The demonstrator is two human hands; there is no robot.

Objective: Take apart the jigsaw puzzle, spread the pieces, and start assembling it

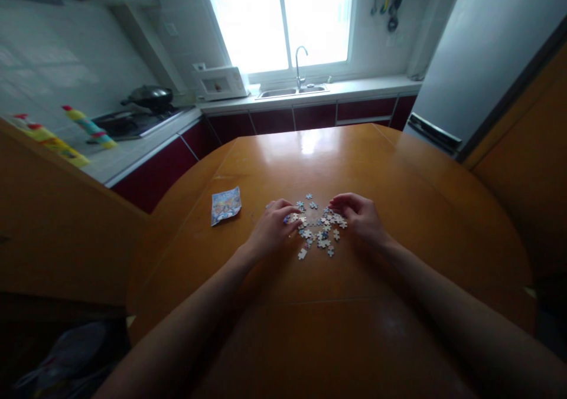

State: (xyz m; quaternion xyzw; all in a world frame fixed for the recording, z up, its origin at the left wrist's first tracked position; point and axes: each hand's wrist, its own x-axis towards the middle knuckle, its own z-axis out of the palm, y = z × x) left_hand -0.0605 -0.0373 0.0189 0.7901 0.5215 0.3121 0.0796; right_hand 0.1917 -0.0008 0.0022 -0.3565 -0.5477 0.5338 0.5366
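Small jigsaw pieces [307,234] are scattered in a loose pile on a glossy wooden surface [376,163], flanked by the left hand [273,225] at nine o'clock, loosely spread, and the right hand [361,215] at three, narrowly curled; whether a piece is held there cannot be told. The pieces are judged light, stiff and easily slid, with bendable tabs, best pinched by opposite edges.

Puzzle pieces [307,234] at centre partly hidden by left hand [275,225] and right hand [361,216]; grip unclear, prints too small. Packet [225,205] artwork, left of centre, indistinct. Bottles [91,128] far left blurred. Window [254,24] cut off by top edge, forearms [190,316] by bottom.
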